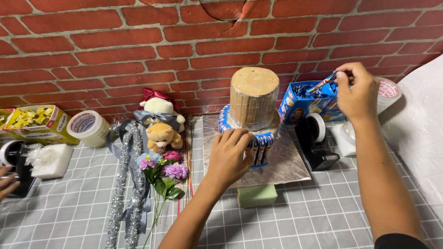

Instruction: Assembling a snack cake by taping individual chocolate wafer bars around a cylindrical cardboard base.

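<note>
A two-tier tower of tape-wrapped cardboard stands on a foil-covered board. Blue snack sticks ring its lower tier. My left hand presses against these sticks at the front of the lower tier. My right hand is raised at the back right, pinching one blue snack stick over an open blue snack box. A green foam block props the board up.
A black tape dispenser stands right of the board. Left of it lie teddy bears, artificial flowers, silver tinsel, a tape roll and a yellow box. Another person's fingers show at the left edge. A brick wall is behind.
</note>
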